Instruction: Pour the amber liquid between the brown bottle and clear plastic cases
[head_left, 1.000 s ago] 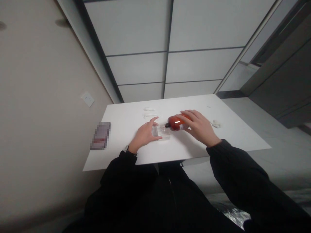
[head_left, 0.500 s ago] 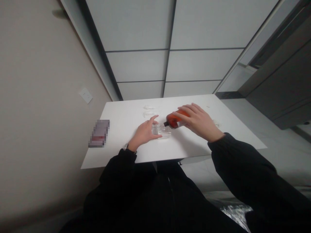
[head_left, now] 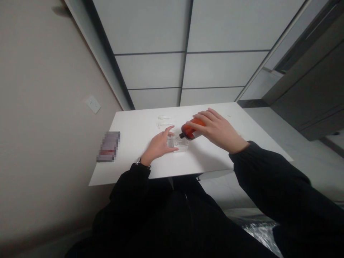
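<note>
My right hand (head_left: 215, 129) is wrapped round an amber bottle (head_left: 189, 132) with a dark neck and a pale label. The bottle is tilted, its neck pointing left and down over a clear container (head_left: 182, 146). Whether liquid is flowing is too small to tell. My left hand (head_left: 160, 143) grips the clear container from its left side, thumb along the near side and fingers along the far side. The container rests on the white table (head_left: 134, 143).
Small clear plastic pieces (head_left: 165, 122) lie on the table beyond my left hand. A blurred-out flat item (head_left: 109, 147) lies at the left edge. A wall with a socket (head_left: 93, 104) stands to the left, and pale panels (head_left: 153, 71) rise behind the table.
The bottle in my right hand has shifted slightly up and left, its neck more over the clear container. My left hand keeps its hold. The whole view has shifted a little.
</note>
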`<state>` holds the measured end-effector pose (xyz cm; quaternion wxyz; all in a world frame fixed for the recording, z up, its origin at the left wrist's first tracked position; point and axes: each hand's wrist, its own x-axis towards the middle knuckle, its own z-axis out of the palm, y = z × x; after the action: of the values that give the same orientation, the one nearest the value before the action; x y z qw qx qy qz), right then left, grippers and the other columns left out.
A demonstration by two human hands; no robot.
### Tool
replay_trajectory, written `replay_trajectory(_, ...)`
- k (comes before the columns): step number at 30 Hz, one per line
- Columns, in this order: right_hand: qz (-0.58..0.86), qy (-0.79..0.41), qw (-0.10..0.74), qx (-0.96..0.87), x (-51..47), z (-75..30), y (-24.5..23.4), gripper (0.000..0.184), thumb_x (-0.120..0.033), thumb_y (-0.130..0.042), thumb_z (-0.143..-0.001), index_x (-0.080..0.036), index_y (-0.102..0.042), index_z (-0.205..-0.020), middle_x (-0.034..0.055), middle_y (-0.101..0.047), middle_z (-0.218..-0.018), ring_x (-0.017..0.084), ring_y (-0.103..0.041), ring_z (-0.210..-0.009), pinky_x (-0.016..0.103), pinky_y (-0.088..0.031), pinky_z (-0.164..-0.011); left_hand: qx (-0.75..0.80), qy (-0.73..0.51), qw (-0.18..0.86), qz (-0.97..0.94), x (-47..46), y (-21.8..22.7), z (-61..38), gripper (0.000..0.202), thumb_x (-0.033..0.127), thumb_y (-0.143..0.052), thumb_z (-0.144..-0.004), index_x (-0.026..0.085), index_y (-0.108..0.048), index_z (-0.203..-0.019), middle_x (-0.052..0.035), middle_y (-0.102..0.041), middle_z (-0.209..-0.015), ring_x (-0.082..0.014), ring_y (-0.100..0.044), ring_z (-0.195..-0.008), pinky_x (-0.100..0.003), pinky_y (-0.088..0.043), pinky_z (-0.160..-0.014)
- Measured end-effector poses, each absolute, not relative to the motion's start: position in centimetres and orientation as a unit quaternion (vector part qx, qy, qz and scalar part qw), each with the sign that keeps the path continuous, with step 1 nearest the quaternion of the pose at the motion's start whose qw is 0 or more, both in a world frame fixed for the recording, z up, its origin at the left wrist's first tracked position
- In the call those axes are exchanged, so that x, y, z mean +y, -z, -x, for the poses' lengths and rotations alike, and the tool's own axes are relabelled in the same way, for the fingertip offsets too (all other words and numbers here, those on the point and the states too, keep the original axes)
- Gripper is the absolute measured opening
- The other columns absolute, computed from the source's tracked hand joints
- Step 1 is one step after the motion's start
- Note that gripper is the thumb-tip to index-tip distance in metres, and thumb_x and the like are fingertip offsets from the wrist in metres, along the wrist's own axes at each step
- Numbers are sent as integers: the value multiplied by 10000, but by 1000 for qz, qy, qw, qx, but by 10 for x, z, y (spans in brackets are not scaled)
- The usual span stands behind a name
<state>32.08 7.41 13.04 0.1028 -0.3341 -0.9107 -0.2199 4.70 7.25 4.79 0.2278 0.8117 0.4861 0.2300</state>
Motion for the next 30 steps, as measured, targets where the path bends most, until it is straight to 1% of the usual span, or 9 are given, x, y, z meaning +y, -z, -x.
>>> replay_trajectory(5,332,216,108,-912,74,-321,-131,486,-37,-582,-975,-195,-629,-1433,169,-669,-1393,333,-578,-1272,566,-437,-1163,488,-228,231,-810,73,-48,-47,994,341,-904,-777,269,-329,-1585,-101,-719,-1378,-349,-664,-1289,-511,-511,-1079)
replay_trajectory(10,349,186,119,-911,76,-325,-123,538,-22,-635,-921,-192,-622,-1431,171,-668,-1398,347,-580,-1275,565,-431,-1160,485,-234,233,-810,75,-46,-47,1035,371,-922,-759,286,-317,-1594,-104,-709,-1379,-356,-658,-1290,-537,-510,-1089)
replay_trajectory(12,366,178,118,-906,76,-328,-116,548,-43,-671,-905,-161,-609,-1436,191,-670,-1387,358,-591,-1261,564,-452,-1142,469,-260,230,-812,75,-43,-43,1116,408,-959,-710,280,-300,-1602,-132,-644,-1464,-365,-601,-1368,-556,-466,-1157)
replay_trajectory(14,387,164,125,-899,76,-334,-108,566,-93,-707,-900,-150,-587,-1450,196,-676,-1378,365,-608,-1239,564,-490,-1103,453,-300,225,-809,73,-39,-36,1190,452,-983,-665,273,-283,-1610,-167,-512,-1593,-374,-496,-1476,-569,-380,-1243)
replay_trajectory(17,422,121,151,-886,71,-345,-92,598,-184,-745,-899,-158,-559,-1466,184,-690,-1371,366,-649,-1184,546,-561,-1003,452,-332,263,-785,68,-29,-21,1194,470,-947,-711,264,-219,-1635,-201,-333,-1700,-368,-438,-1526,-564,-337,-1278)
replay_trajectory(18,436,102,165,-879,68,-349,-87,606,-212,-750,-899,-165,-552,-1469,181,-694,-1371,365,-663,-1171,541,-578,-973,458,-329,284,-775,66,-26,-16,1164,448,-921,-748,260,-198,-1641,-207,-345,-1691,-360,-455,-1517,-564,-346,-1272)
replay_trajectory(20,467,65,200,-859,59,-355,-75,623,-277,-757,-899,-190,-542,-1477,176,-705,-1362,367,-692,-1157,539,-601,-923,476,-319,315,-756,59,-20,-6,1068,386,-863,-810,246,-202,-1637,-205,-460,-1615,-342,-503,-1484,-569,-360,-1261)
replay_trajectory(23,491,10,258,-832,44,-360,-62,668,-388,-768,-903,-230,-520,-1503,166,-692,-1384,369,-705,-1196,525,-623,-899,501,-320,333,-732,47,-14,2,948,336,-835,-824,235,-287,-1591,-176,-593,-1490,-323,-548,-1448,-567,-376,-1255)
replay_trajectory(30,452,-39,337,-825,8,-360,-48,774,-545,-762,-916,-253,-459,-1565,165,-680,-1379,350,-718,-1197,516,-634,-948,533,-355,383,-666,4,-8,-1,781,359,-862,-787,216,-453,-1437,-187,-547,-1542,-333,-562,-1438,-567,-465,-1208)
